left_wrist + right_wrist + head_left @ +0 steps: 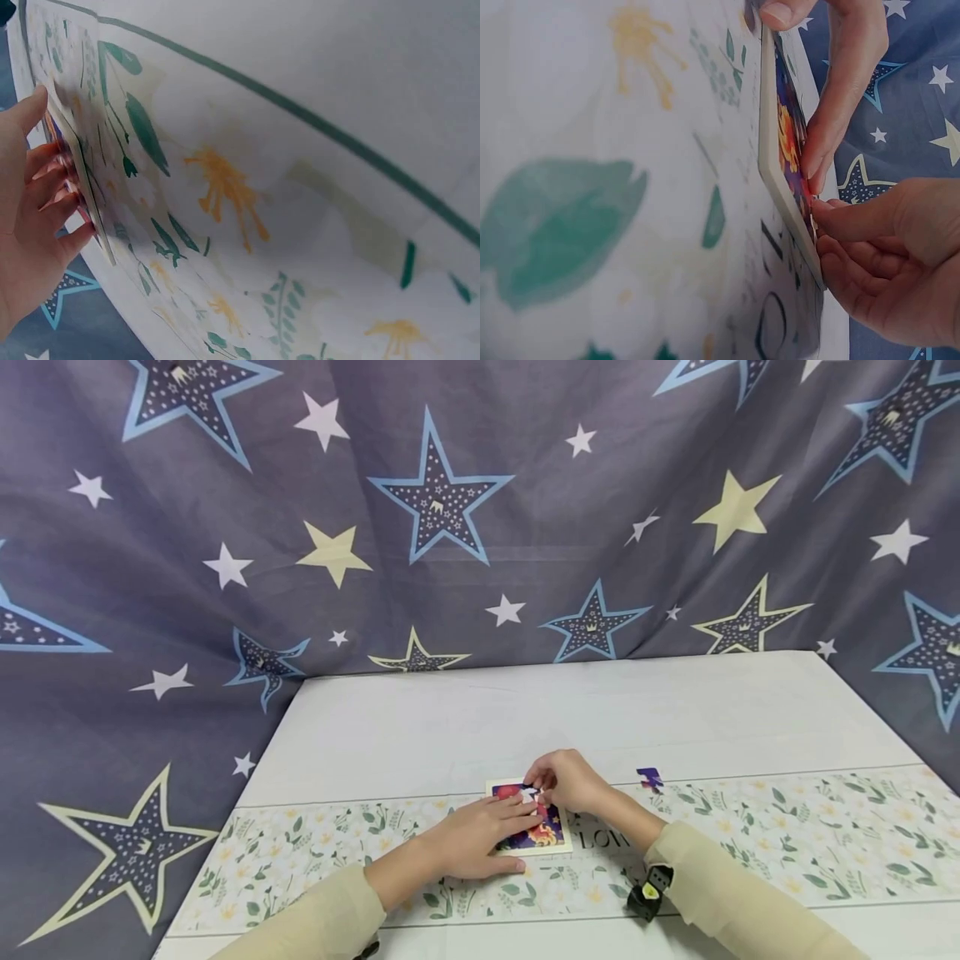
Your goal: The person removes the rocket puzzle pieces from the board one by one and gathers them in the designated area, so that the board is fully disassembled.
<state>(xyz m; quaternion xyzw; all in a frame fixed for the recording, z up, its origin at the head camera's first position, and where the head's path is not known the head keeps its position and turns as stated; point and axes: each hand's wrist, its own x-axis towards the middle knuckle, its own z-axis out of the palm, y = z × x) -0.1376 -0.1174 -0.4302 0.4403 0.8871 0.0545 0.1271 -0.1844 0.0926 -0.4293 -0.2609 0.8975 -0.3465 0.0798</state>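
Note:
A small jigsaw puzzle (553,836) with a cream border and a colourful purple, red and orange picture lies on the table. My left hand (480,837) rests on its left side, fingers stretched across the picture. At the puzzle's upper right, my right hand (572,783) pinches a small piece between thumb and fingers. In the right wrist view, a pale edge of that puzzle piece (814,213) shows by the thumb tip; the fingers hide most of it. Seen from the left wrist, the puzzle's frame (88,184) runs beneath the left fingers (56,180).
A loose purple puzzle piece (649,778) lies on the table to the right of the puzzle. The white table (420,727) has a floral strip (787,835) with printed letters. A dark star-patterned curtain (525,543) hangs behind and beside it.

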